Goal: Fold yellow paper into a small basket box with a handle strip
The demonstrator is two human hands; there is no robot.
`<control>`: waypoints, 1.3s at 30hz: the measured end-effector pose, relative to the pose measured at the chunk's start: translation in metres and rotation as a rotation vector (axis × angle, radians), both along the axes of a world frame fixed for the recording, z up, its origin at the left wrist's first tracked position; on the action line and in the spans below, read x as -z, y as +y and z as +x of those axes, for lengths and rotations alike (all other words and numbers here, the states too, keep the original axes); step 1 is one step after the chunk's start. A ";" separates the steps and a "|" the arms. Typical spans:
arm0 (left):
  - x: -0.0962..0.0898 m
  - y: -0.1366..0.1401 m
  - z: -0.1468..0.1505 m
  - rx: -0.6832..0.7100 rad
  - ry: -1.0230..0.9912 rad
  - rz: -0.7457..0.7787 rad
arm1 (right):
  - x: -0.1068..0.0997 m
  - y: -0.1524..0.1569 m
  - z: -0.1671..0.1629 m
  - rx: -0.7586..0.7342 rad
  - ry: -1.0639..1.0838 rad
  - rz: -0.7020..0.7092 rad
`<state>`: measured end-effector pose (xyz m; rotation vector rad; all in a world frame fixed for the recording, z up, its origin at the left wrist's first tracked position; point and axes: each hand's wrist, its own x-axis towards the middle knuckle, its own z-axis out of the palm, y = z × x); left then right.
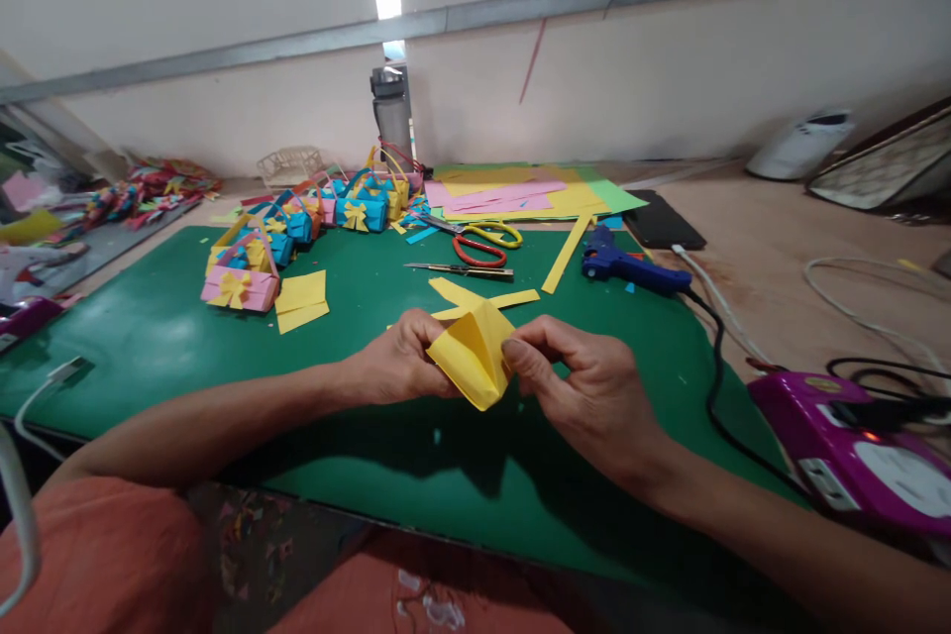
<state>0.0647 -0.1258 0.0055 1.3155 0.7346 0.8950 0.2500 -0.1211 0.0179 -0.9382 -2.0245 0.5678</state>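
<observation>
Between my two hands is a small folded yellow paper box [475,355], tilted so its open hollow shows, held just above the green mat. My left hand [416,357] grips its left side, with fingers partly hidden behind the paper. On the opposite side, the thumb and fingers of my right hand [572,376] pinch the edge. Just beyond lie yellow paper strips [520,298], a utility knife [468,271] and scissors [479,248] with red and yellow handles. A blue glue gun [631,264] rests farther right.
Small paper handbags [242,282] with bows cluster at the left back, beside yellow paper pieces [301,301]. Coloured sheets [520,193], a dark phone [664,220] and a bottle [391,109] stand or lie behind. At right sits a purple power strip [854,446] with cords.
</observation>
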 end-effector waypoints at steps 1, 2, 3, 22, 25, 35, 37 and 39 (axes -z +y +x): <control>0.001 0.000 -0.001 0.005 0.006 0.030 | 0.000 0.000 0.000 0.002 -0.003 0.021; 0.002 0.001 -0.001 0.012 0.016 0.064 | 0.000 0.000 0.000 0.002 -0.007 0.041; 0.003 0.002 -0.002 0.019 0.027 0.098 | 0.000 -0.001 0.001 0.003 -0.011 0.060; -0.007 -0.006 0.005 -0.067 0.070 0.058 | 0.007 0.004 0.001 0.001 -0.063 0.051; -0.005 -0.008 0.005 -0.110 0.079 0.009 | 0.007 0.004 0.001 -0.006 -0.057 0.064; -0.002 -0.012 0.006 -0.230 0.132 -0.099 | 0.005 0.003 0.001 -0.057 0.011 0.009; -0.003 -0.012 0.006 -0.240 0.141 -0.098 | 0.006 0.003 0.000 -0.077 0.015 -0.019; -0.003 -0.013 0.007 -0.246 0.144 -0.099 | 0.007 0.003 0.001 -0.095 0.021 -0.035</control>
